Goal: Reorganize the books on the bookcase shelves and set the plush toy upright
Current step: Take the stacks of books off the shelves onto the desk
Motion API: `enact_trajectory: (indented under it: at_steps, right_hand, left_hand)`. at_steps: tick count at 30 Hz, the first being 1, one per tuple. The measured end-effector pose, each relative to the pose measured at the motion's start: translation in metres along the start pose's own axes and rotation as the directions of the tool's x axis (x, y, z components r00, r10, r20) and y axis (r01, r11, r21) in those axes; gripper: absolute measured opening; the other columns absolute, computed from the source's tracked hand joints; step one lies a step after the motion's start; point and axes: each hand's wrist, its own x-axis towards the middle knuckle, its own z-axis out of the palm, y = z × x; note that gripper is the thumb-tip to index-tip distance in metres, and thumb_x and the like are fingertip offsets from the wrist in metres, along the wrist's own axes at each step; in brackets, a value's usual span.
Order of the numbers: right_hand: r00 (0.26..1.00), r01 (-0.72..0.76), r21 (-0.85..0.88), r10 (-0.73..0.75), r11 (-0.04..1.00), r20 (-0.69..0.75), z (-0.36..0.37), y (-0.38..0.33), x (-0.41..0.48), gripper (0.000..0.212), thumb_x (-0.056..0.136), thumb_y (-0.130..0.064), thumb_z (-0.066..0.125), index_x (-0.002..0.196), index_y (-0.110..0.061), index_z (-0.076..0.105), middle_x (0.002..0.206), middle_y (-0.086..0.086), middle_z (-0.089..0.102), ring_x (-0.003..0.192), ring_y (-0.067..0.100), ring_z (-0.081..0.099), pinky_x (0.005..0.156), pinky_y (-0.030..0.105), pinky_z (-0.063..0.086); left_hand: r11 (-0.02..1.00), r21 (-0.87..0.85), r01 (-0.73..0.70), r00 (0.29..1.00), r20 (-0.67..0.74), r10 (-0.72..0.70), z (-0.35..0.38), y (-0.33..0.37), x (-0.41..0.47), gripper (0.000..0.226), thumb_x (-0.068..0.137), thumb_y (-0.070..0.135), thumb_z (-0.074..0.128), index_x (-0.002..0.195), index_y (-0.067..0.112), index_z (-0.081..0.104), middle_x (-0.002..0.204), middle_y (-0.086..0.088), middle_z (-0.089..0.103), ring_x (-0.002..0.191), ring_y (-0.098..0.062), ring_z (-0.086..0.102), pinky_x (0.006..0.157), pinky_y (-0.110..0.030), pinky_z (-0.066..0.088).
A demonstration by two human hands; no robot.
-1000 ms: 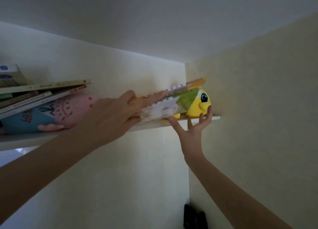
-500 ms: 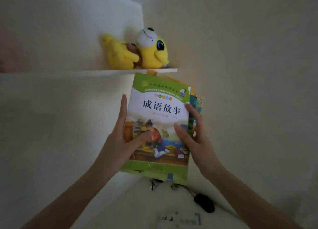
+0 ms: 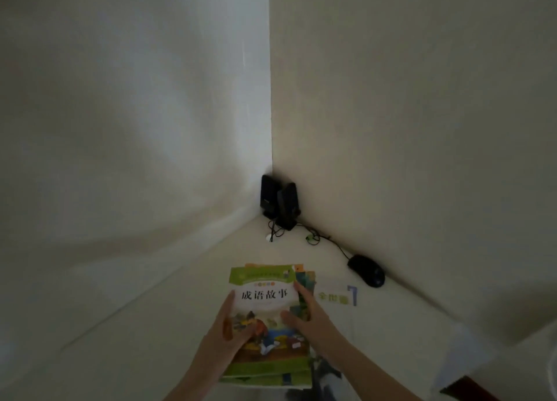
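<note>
**Book stack in both hands over the desk corner**

You're holding the stack of books (image 3: 265, 295) with both hands. Your left hand (image 3: 224, 337) grips its left edge, thumb on the green-and-white cover, and your right hand (image 3: 310, 319) grips the right edge. On the white desk (image 3: 401, 325), a booklet (image 3: 334, 298) lies just right of the stack. There's a black mouse (image 3: 366, 270) by the wall and two black speakers (image 3: 278, 201) in the corner.

Speakers (image 3: 278, 201) behind books (image 3: 265, 304); likely a mouse (image 3: 366, 270) rightward.
</note>
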Motion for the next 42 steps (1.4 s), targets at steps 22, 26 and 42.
enact_trajectory:
  at_steps: [22,26,42]
  right_hand:
    - [0.992,0.043,-0.426,0.012,0.904,0.127,0.093,-0.009,0.063,0.084,0.085,-0.023,0.07,0.15,-0.025,0.017,0.155,0.01,0.0,0.143,0.027,0.015,0.116,0.035,0.023]
    - [0.977,0.189,-0.266,-0.154,0.945,0.148,0.091,-0.102,0.049,0.077,0.085,-0.021,0.07,0.148,-0.027,0.027,0.15,0.005,0.017,0.135,0.019,0.028,0.112,0.036,0.032]
    - [0.632,0.72,0.054,-0.686,0.692,0.36,0.142,-0.427,-0.141,0.062,0.081,-0.019,0.072,0.137,-0.02,0.046,0.128,-0.001,0.054,0.109,0.012,0.061,0.095,0.031,0.05]
  left_hand:
    - [0.972,0.213,0.102,0.992,0.049,-0.115,-0.103,-0.049,0.035,0.08,0.081,0.044,0.067,0.146,0.02,0.028,0.136,-0.007,0.044,0.125,-0.019,0.042,0.1,-0.025,0.037]
    - [0.987,0.116,-0.107,0.994,-0.007,0.109,-0.142,0.038,0.016,0.044,0.09,0.019,0.061,0.132,0.023,0.048,0.116,-0.001,0.059,0.104,-0.011,0.056,0.085,-0.015,0.045]
    - [0.702,0.361,-0.614,0.63,-0.311,0.712,-0.311,0.287,-0.225,0.025,0.091,0.024,0.06,0.115,0.029,0.061,0.101,0.003,0.07,0.091,-0.009,0.067,0.083,-0.032,0.056]
